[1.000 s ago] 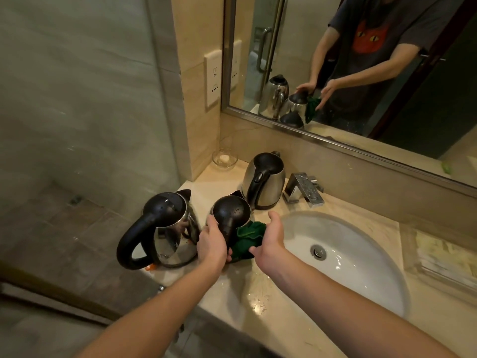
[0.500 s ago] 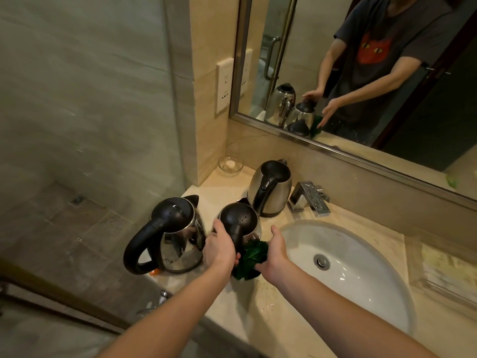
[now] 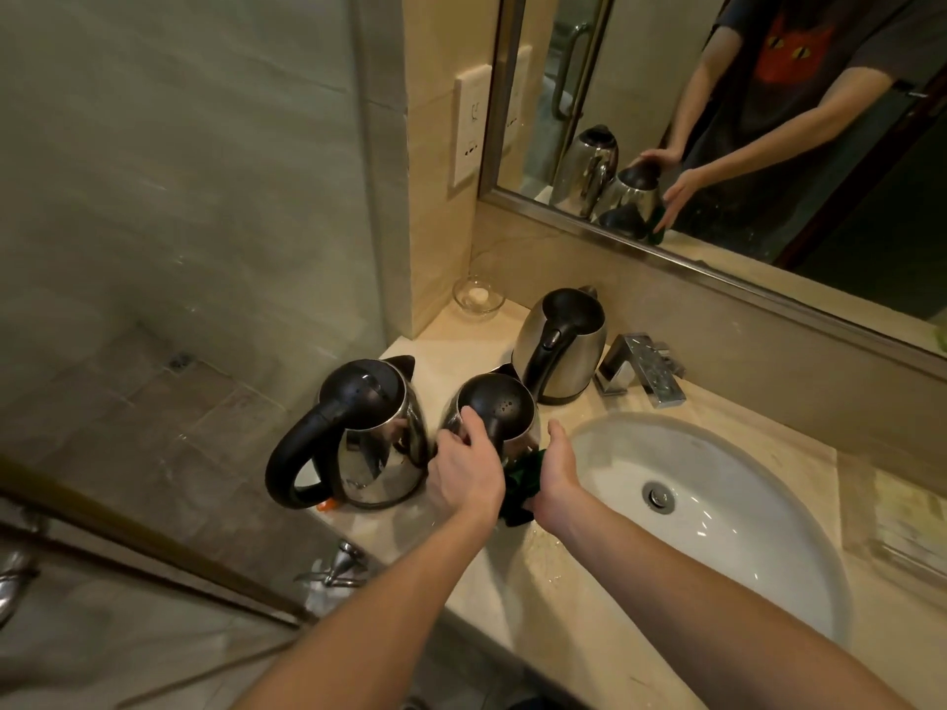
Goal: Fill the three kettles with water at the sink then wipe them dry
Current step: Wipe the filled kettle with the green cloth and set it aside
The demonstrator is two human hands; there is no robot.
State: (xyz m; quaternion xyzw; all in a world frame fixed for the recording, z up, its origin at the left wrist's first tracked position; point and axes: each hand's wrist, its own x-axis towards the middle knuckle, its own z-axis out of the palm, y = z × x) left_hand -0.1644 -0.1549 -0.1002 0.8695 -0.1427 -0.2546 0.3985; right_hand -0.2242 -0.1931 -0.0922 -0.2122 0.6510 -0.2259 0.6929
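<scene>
Three steel kettles with black lids stand on the beige counter left of the sink (image 3: 727, 453): a left kettle (image 3: 369, 438) at the counter's edge, a middle kettle (image 3: 494, 407) and a back kettle (image 3: 561, 340) beside the tap. My left hand (image 3: 464, 468) grips the middle kettle at its handle and lid. My right hand (image 3: 556, 468) presses a dark green cloth (image 3: 522, 484) against that kettle's right side with its fingers extended. The cloth is partly hidden between my hands.
A chrome tap (image 3: 643, 368) sits behind the white basin. A small glass dish (image 3: 477, 297) stands in the back corner under a wall socket (image 3: 469, 128). The mirror (image 3: 743, 120) reflects me. Water drops lie on the counter (image 3: 543, 550). The counter's left edge drops to a tiled floor.
My right hand has slid the green cloth lower down the middle kettle's side, toward me. My left hand keeps its grip on that kettle. The camera has shifted a little.
</scene>
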